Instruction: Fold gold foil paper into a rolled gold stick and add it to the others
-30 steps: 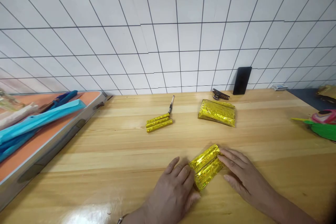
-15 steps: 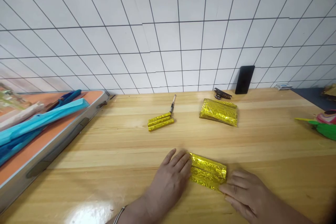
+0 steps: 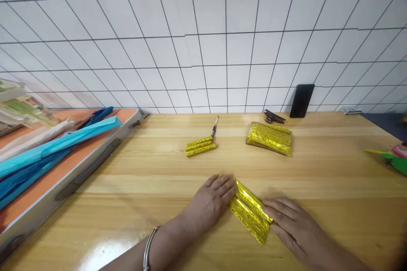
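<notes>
A folded sheet of gold foil paper lies slanted on the wooden table, with creases running along its length. My left hand lies flat over its upper left end, fingers stretched out and close together, hiding that end. At the right edge, my right hand has the foil's edge between its fingers and thumb. Farther back, several thin gold foil rolls lie side by side. To their right sits a stack of gold foil sheets.
A pen touches the rolls. Behind the stack are a dark hair clip and a black phone leaning on the tiled wall. An orange-bottomed tray with blue crepe paper stands left. A green item lies far right.
The foil paper has turned clockwise, its right end swinging toward me. My right hand has shifted up along its right edge; my left hand stays on the left end. The camera view has shifted slightly.
</notes>
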A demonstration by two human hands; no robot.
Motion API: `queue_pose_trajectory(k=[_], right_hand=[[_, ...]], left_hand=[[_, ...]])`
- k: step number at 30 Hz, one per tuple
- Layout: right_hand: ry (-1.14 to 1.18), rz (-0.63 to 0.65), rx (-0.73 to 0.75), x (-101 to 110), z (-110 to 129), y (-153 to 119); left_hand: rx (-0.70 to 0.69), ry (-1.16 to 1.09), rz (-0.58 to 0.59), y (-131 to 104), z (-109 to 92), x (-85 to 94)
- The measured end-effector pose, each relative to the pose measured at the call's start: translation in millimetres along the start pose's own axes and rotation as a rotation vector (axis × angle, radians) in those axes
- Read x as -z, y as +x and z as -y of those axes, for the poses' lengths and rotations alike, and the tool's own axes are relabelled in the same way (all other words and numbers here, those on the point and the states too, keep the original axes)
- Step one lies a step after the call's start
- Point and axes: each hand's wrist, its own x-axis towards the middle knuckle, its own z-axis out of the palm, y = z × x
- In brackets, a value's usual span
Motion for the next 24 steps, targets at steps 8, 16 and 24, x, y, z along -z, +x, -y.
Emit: queue_pose_trajectory(k=[8,16,24], right_hand=[[0.066,-0.038,0.033,1.8,1.6,-1.8],[0.084,-0.070,-0.085,4.9,-8.1,-4.9],[-0.020,0.032,-0.062,11.4,-12.7,47.6]], left_hand=[[-0.237,-0.054,0.011,37.5,41.6,11.0],[-0.224,-0.114,0.018,48.9,37.6,16.3],[-0.075,-0.097,0.027,30.0,18.1,14.1]])
